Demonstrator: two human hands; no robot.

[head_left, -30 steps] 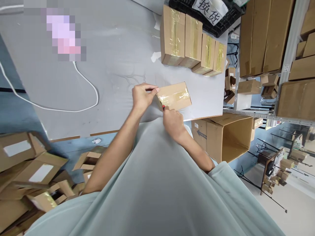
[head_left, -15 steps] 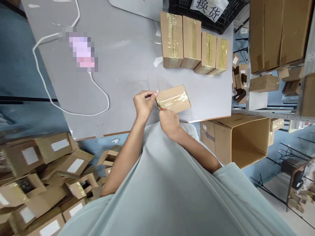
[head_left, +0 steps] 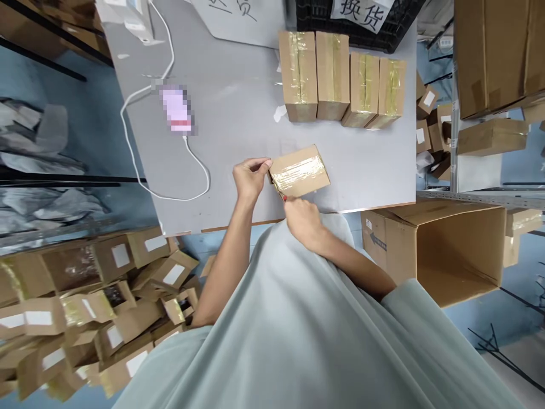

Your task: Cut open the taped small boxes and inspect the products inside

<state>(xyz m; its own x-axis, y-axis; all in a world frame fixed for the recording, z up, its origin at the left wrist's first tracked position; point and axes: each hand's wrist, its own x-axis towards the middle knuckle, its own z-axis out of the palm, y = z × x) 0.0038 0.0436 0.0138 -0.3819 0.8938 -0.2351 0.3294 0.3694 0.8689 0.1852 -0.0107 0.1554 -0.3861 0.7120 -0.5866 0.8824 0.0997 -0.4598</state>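
Note:
A small cardboard box with shiny clear tape along its top lies slightly turned near the table's front edge. My left hand pinches its far left corner between thumb and fingers. Closed in a fist, my right hand is at the box's near left corner. From it pokes a red bit of a small tool; the rest is hidden in the fist, so its kind cannot be made out. At the box's left end, the edge by the tape looks slightly parted.
Several taped boxes stand in a row at the back right, before a black crate. A phone on a white cable lies at left. A big open carton stands right of the table; opened boxes pile up at lower left.
The view has swung, bringing more of the left side in. My right hand's red-tipped tool has shifted slightly along the box's left end toward me. My left hand keeps its pinch.

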